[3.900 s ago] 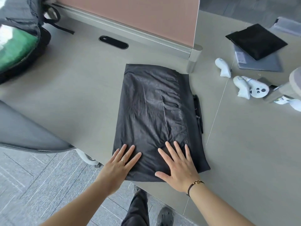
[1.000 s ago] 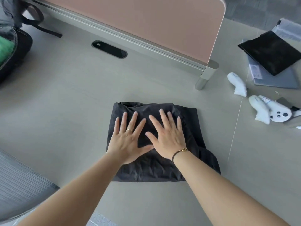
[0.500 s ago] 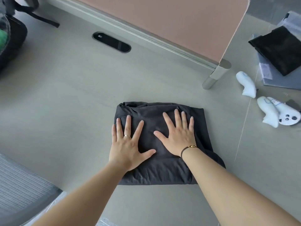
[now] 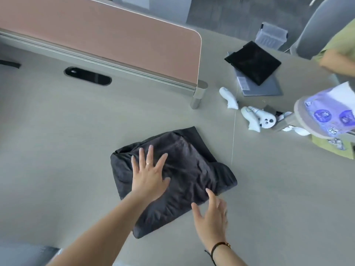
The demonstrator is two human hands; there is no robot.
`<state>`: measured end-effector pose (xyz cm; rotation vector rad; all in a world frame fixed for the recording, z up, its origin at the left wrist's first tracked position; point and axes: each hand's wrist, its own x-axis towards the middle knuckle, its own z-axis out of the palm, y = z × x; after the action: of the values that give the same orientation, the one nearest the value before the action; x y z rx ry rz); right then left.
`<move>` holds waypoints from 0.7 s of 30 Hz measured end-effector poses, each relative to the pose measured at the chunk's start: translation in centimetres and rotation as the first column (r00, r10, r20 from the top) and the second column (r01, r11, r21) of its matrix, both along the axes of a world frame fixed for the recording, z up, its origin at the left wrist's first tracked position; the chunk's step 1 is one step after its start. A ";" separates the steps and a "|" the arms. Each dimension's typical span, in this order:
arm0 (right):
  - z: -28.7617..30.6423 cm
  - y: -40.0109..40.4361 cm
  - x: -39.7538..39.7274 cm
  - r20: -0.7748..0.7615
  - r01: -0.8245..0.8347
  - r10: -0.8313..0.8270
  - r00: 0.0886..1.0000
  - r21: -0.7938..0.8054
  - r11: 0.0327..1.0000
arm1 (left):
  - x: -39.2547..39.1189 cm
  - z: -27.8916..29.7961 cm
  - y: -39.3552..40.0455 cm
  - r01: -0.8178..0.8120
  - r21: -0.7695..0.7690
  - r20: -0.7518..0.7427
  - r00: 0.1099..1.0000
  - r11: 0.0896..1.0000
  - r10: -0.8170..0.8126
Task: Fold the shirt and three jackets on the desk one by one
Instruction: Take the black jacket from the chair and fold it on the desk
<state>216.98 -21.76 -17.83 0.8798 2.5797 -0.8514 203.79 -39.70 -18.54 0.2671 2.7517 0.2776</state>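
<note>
head view: my left hand [image 4: 148,176] lies flat, fingers spread, on the dark jacket [image 4: 172,179] mid-desk [image 4: 57,150].
right hand: my right hand [image 4: 211,217] is relaxed at its near edge, grasping nothing.
progress: this one looks folded; a black folded garment [image 4: 252,62] lies far right; others not visible.

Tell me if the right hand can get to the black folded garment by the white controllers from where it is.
Probably yes: bare desk lies between the right hand and the black folded garment, with the white controllers slightly aside, though it looks a long stretch.
</note>
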 end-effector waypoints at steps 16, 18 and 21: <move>-1.0 1.8 -3.7 -0.024 0.303 -0.359 0.933 -0.489 0.818 | -0.5 0.2 -3.9 -0.211 0.265 0.327 0.938 0.941 0.119; -0.6 3.5 -3.8 -0.048 0.288 -0.347 0.936 -0.461 0.840 | 1.7 0.1 -4.2 -0.242 0.430 0.381 0.922 0.870 0.068; -0.2 5.1 -3.0 -0.045 0.195 -0.241 0.969 -0.458 0.868 | 3.4 -0.4 -4.4 -0.264 0.566 0.460 0.887 0.781 -0.034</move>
<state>213.94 -16.68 -18.00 1.0095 2.2302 -1.5202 207.19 -44.09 -18.89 0.1596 2.1336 1.1371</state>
